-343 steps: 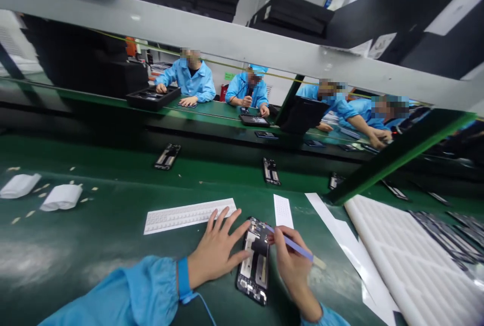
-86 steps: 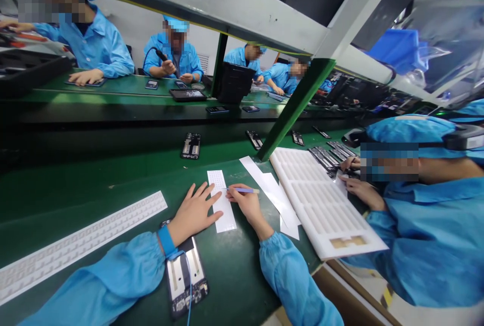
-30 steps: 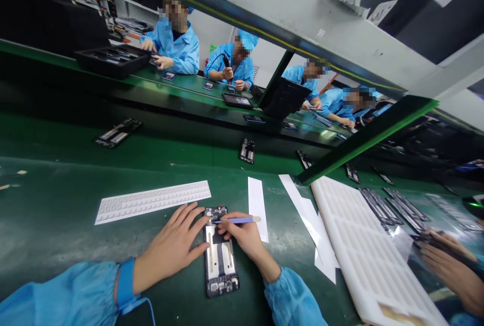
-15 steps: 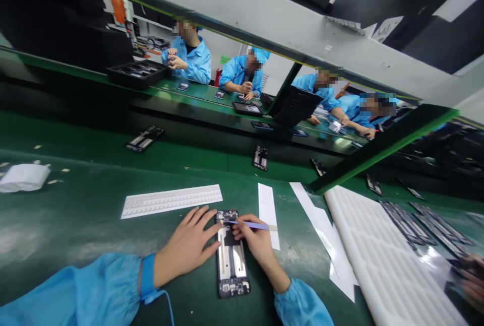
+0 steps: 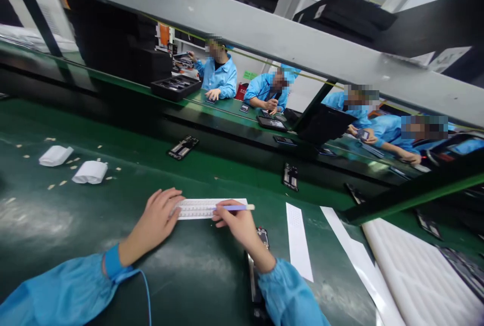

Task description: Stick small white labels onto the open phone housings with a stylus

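A long white sticker sheet (image 5: 196, 208) with rows of small pieces lies on the green bench. My left hand (image 5: 157, 217) rests on the sheet's left end, its fingers spread. In my right hand (image 5: 236, 220) is a thin purple tool (image 5: 232, 207), pinched between the fingers, with its tip over the right part of the sheet. An opened phone body (image 5: 254, 278) lies under my right wrist and sleeve, partly hidden by them.
A narrow white sheet (image 5: 298, 240), white strips (image 5: 351, 250) and a ribbed white tray (image 5: 419, 270) lie to the right. Phone bodies (image 5: 290, 177) sit along the belt behind. Crumpled white wads (image 5: 89, 172) are at left. Several people in blue work across the line.
Both hands have left the phone body and are now at the sticker sheet, the tool still in my right hand. The view has swung left, so the scene appears farther right.
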`<action>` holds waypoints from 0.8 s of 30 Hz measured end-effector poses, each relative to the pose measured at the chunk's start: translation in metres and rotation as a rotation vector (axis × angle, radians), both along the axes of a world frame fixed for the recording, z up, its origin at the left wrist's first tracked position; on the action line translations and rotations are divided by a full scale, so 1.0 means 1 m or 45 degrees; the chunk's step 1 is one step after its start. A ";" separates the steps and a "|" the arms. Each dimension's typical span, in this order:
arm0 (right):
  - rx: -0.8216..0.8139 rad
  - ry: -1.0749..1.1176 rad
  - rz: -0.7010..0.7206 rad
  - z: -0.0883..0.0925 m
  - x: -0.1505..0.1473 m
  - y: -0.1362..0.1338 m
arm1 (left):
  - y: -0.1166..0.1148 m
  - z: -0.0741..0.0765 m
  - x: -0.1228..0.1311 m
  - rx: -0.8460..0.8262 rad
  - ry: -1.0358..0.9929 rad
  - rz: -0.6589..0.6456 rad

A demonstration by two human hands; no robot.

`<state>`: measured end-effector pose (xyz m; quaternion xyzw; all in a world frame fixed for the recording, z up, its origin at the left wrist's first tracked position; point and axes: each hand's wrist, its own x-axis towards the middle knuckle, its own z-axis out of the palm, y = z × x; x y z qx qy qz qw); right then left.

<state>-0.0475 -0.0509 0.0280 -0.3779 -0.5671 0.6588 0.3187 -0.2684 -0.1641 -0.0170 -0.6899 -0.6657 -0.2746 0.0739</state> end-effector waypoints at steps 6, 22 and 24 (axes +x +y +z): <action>-0.073 -0.055 0.176 -0.028 -0.074 -0.005 | 0.000 -0.005 -0.032 -0.145 0.072 0.029; -0.031 -0.043 0.225 -0.037 -0.076 -0.005 | 0.000 -0.007 -0.023 -0.179 0.131 0.058; -0.034 -0.036 0.222 -0.037 -0.075 -0.005 | 0.000 -0.007 -0.023 -0.183 0.130 0.062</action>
